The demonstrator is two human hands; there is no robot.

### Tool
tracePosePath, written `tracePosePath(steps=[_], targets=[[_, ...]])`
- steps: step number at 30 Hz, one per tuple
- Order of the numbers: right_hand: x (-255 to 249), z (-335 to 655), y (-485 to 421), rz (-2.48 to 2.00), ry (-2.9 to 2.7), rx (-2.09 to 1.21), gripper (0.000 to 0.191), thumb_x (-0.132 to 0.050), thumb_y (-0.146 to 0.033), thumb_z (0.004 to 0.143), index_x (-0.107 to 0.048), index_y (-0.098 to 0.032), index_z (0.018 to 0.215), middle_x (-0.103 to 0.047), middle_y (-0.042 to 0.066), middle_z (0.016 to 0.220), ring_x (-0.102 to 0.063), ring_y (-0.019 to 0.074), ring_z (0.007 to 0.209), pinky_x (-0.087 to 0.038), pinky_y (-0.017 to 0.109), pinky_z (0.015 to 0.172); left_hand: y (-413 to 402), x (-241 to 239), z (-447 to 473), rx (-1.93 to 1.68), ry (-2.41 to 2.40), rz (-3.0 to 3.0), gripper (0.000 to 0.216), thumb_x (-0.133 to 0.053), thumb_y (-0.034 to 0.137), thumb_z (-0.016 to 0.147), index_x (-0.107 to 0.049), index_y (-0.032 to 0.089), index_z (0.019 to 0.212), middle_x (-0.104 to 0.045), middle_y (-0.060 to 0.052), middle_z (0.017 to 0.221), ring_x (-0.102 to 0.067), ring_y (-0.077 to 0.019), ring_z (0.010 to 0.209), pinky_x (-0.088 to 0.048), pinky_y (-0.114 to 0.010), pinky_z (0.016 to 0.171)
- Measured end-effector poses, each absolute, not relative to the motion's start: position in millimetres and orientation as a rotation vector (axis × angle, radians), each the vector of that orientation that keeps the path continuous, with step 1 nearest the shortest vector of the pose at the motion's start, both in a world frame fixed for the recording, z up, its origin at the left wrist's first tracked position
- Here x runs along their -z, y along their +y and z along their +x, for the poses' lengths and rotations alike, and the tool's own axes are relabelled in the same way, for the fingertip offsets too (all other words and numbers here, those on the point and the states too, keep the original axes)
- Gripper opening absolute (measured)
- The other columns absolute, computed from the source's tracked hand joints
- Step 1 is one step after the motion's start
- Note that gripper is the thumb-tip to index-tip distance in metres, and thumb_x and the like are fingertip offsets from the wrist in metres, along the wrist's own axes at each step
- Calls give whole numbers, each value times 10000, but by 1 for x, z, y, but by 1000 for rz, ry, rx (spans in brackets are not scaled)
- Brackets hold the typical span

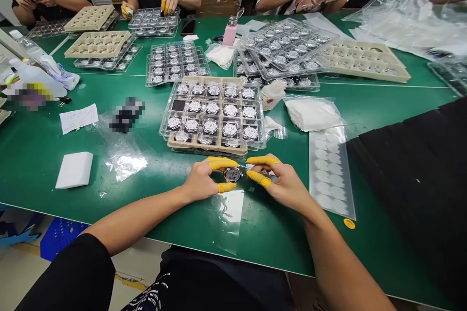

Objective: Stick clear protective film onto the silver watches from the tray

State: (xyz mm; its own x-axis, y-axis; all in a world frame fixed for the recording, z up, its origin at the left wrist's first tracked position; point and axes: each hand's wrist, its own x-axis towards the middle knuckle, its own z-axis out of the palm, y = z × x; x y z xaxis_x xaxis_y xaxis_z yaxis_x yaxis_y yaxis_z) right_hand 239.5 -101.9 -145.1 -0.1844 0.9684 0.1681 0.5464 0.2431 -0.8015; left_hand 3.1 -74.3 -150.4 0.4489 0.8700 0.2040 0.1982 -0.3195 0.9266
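Note:
My left hand (207,177), with yellow finger cots on its fingers and thumb, grips a round watch case (232,174) by its edge. Dark markings show on the face turned up to me. Close at its right side, my right hand (279,177), also in yellow finger cots, has thumb and fingers closed together. Something thin and greyish shows at these fingers, too small to name. Below the watch case a clear plastic sheet (229,223) lies on the table. Just beyond both hands stands a clear tray (263,126) of watch cases, stacked on a beige tray (171,145).
At right lies a strip of round white stickers (330,170) beside folded white cloths (310,112) and a yellow finger cot (349,223). A white block (75,170) and plastic bag (127,158) lie left. Co-workers sit across the green table (146,209) behind more trays and a pink bottle (230,33).

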Motion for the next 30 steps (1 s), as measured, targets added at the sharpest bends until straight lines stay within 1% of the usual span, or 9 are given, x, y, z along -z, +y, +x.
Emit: tracePosePath(steps=[4,10,13,16,19,22,25,27,30], targets=[[145,241,-101,-1408,-1925,-748,135,-627,-338,904,-695,-233,853,-743,69,957,-689,218,853,-557,371,746,-73,154,4,-881,897,1606,502,-838,289,670,-743,177,1150,-774,-65,976,-722,-182,866,-606,-317,886],[139,235,-102,-1422,-1967,-717,207,-613,-367,911,-674,-229,1053,-749,63,895,-681,203,745,-553,356,665,-73,155,5,-828,954,1523,550,-854,278,635,-740,162,1160,-764,-61,973,-713,-177,874,-602,-324,916],[141,235,-103,-1437,-1985,-667,128,-608,-323,898,-683,-227,940,-754,52,876,-669,185,700,-531,332,628,-73,153,5,-802,986,1502,555,-853,265,628,-739,161,1161,-763,-53,951,-720,-174,865,-607,-322,914],[145,236,-102,-1433,-2037,-550,148,-580,-299,910,-680,-235,822,-766,62,952,-688,203,765,-527,355,673,-74,152,6,-774,993,1450,569,-845,230,619,-729,158,1171,-766,-40,907,-729,-165,830,-617,-320,895],[148,236,-100,-1396,-2079,-509,128,-580,-294,921,-683,-247,861,-763,54,918,-686,222,803,-528,381,717,-73,152,6,-765,998,1389,583,-849,197,596,-725,159,1164,-768,-37,896,-734,-163,827,-621,-321,886],[144,236,-100,-1362,-2118,-480,104,-588,-277,915,-680,-248,876,-738,54,821,-651,230,760,-518,392,688,-71,153,7,-768,978,1263,608,-867,189,573,-718,148,1161,-765,-51,904,-729,-156,820,-618,-300,852],[133,237,-104,-1255,-2074,-444,70,-610,-253,893,-677,-252,872,-747,83,981,-637,261,889,-516,443,776,-68,153,8,-763,968,1135,639,-884,184,550,-706,126,1162,-751,-55,869,-703,-130,741,-605,-258,755],[124,235,-106,-1195,-1896,-535,44,-641,-280,888,-670,-258,864,-724,82,1101,-630,266,982,-514,455,842,-66,153,8,-763,972,1105,648,-888,175,543,-702,119,1162,-746,-54,854,-687,-119,713,-591,-246,728],[118,224,-103,-1241,-1536,-782,154,-683,-394,874,-667,-246,831,-693,80,1155,-647,240,969,-531,400,799,-64,155,8,-743,966,1138,641,-874,164,558,-704,127,1174,-750,-56,871,-685,-118,723,-582,-247,738]])
